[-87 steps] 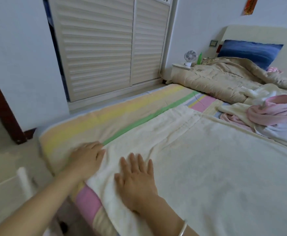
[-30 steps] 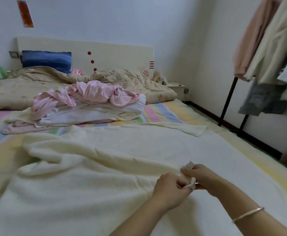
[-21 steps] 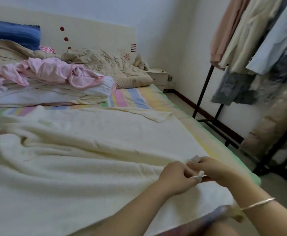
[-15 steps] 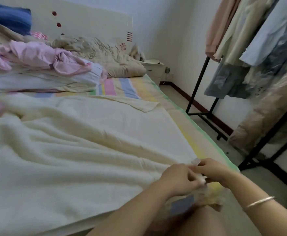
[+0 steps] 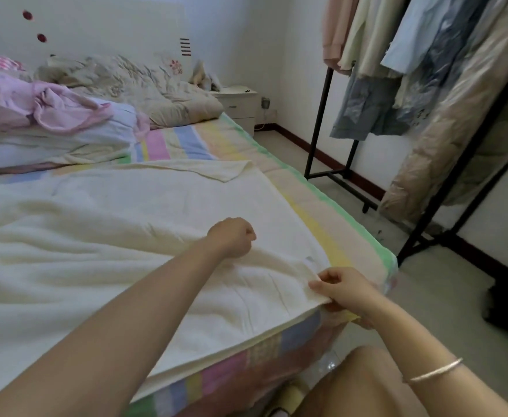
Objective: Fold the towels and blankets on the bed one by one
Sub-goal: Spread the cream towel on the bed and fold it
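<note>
One cream blanket, right hand pinching its near corner, left hand clenching a fold

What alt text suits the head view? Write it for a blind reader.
The right hand pinches the near corner of a cream blanket spread on the striped bed; the left hand, fingers curled, rests farther in. Crumpled bedding lies beyond.

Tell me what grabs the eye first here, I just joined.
The big cream blanket spread over the near bed dominates, with the right hand pinching its near corner at the bed's edge and the left hand curled on it farther in; whether that one grips cloth is unclear. Behind it on the left lies a crumpled pink and white heap, and a rack of hanging clothes fills the right.
</note>
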`<control>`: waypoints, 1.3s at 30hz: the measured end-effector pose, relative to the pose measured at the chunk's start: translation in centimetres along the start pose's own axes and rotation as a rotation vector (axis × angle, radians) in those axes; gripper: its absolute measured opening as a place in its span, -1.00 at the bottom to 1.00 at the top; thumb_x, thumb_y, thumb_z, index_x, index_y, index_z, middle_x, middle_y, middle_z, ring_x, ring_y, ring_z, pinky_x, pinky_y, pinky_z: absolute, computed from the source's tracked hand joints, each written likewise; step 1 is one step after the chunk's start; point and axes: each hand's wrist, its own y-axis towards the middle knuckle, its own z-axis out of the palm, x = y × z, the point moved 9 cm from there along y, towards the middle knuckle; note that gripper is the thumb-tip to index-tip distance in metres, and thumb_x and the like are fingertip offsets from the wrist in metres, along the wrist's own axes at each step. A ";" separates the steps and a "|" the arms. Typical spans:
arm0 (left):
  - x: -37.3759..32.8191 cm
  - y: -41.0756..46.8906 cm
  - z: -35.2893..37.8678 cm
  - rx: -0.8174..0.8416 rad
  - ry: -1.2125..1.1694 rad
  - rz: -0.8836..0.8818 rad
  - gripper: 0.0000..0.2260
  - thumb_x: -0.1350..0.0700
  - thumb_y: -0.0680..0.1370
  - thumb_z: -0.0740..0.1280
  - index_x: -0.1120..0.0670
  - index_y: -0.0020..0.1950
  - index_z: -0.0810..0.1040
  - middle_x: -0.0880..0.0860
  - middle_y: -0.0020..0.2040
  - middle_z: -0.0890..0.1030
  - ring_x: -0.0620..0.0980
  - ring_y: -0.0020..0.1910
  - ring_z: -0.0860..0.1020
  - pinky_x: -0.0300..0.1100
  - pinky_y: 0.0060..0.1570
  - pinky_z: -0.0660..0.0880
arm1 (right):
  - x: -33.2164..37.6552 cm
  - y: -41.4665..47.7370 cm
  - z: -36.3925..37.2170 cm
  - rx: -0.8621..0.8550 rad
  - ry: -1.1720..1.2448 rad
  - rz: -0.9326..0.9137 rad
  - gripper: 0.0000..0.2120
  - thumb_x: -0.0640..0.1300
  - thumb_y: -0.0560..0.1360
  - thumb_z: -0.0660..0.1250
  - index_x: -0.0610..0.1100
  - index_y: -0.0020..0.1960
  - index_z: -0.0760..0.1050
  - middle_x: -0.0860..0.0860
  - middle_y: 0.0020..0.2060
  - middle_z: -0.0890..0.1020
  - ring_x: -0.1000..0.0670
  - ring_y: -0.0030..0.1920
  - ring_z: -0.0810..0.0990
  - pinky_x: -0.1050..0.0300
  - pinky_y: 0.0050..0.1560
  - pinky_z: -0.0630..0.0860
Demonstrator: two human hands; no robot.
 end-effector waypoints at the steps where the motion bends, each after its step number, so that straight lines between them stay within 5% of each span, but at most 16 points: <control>1: 0.3 0.4 0.3 0.063 0.029 0.010 -0.73 0.15 0.60 0.19 -0.01 0.18 0.63 -0.03 0.22 0.61 0.02 0.18 0.54 -0.10 0.18 0.48 | -0.1 0.4 -0.2 -0.005 -0.061 -0.006 -0.81 -0.04 0.49 0.43 -0.17 -0.09 0.62 -0.01 -0.32 0.60 0.02 -0.36 0.53 0.13 -0.32 0.54; 8: 1.3 2.5 1.4 0.317 0.375 0.004 -0.80 0.02 0.38 0.43 -0.13 -0.03 0.54 -0.10 0.03 0.58 -0.01 0.06 0.55 -0.06 0.14 0.52 | 1.4 2.5 0.0 0.003 -0.575 -0.073 -0.75 0.10 0.41 0.42 -0.02 -0.30 0.48 0.11 -0.40 0.50 0.13 -0.35 0.44 0.18 -0.32 0.32; 11: 0.1 3.8 1.6 0.362 0.370 0.044 -0.88 0.08 0.44 0.45 0.00 -0.05 0.59 -0.06 -0.11 0.58 -0.02 -0.06 0.55 -0.20 -0.06 0.49 | 1.1 2.6 -0.4 -0.061 -0.596 -0.067 -0.74 0.18 0.40 0.40 0.06 -0.31 0.45 0.15 -0.35 0.49 0.13 -0.26 0.46 0.21 -0.34 0.32; 16: -0.4 5.9 -1.0 0.167 0.202 0.064 -0.89 0.03 0.45 0.46 -0.06 -0.17 0.53 -0.03 -0.07 0.60 0.00 -0.06 0.56 -0.11 -0.04 0.54 | -0.2 1.8 -2.8 -0.243 -0.351 -0.078 -0.76 0.25 0.36 0.44 0.10 -0.26 0.54 0.12 0.00 0.39 0.07 0.03 0.41 0.17 0.00 0.38; 20: -3.5 7.1 -2.2 -0.031 0.133 0.150 -0.91 0.07 0.45 0.45 -0.03 -0.12 0.56 -0.03 -0.10 0.55 0.05 0.01 0.53 -0.15 -0.08 0.42 | -1.7 2.1 -2.3 -0.136 -0.002 -0.076 -0.73 0.09 0.40 0.49 -0.05 -0.30 0.52 0.09 -0.34 0.42 0.18 -0.44 0.36 0.30 -0.45 0.25; 24: -9.8 8.4 -2.7 -0.289 0.151 0.290 -0.90 0.11 0.49 0.36 0.02 -0.01 0.59 0.07 0.02 0.62 0.10 0.09 0.52 -0.12 -0.06 0.36 | -2.8 2.4 -3.3 -0.007 0.334 -0.041 -0.78 -0.15 0.50 0.41 -0.21 -0.24 0.45 0.04 -0.54 0.43 0.13 -0.57 0.35 0.32 -0.52 0.29; 30: -10.6 10.2 2.3 -0.229 0.323 0.252 -0.85 0.19 0.48 0.30 0.05 0.02 0.57 0.10 0.00 0.60 0.13 0.05 0.52 -0.10 -0.10 0.36 | -4.0 2.6 -2.5 0.054 0.388 -0.005 -0.81 -0.14 0.51 0.40 -0.24 -0.15 0.48 -0.16 -0.32 0.59 -0.08 -0.32 0.55 0.00 -0.21 0.57; 35: -11.3 10.0 3.1 -0.244 0.483 0.284 -0.82 0.24 0.49 0.28 0.03 0.03 0.54 0.05 -0.03 0.61 0.11 0.03 0.51 -0.14 -0.11 0.26 | -4.6 2.2 -2.5 0.041 0.443 -0.049 -0.87 -0.23 0.52 0.37 -0.31 -0.09 0.49 -0.16 -0.33 0.60 0.03 -0.43 0.53 0.21 -0.42 0.54; 39: -12.1 9.5 3.4 -0.220 0.608 0.304 -0.83 0.21 0.51 0.30 0.01 0.05 0.55 0.01 -0.02 0.62 0.09 0.06 0.49 -0.17 -0.08 0.23 | -6.9 2.6 -5.9 -0.094 0.411 -0.055 -0.91 -0.20 0.52 0.39 -0.21 -0.14 0.53 -0.10 -0.37 0.60 -0.04 -0.37 0.51 0.00 -0.27 0.53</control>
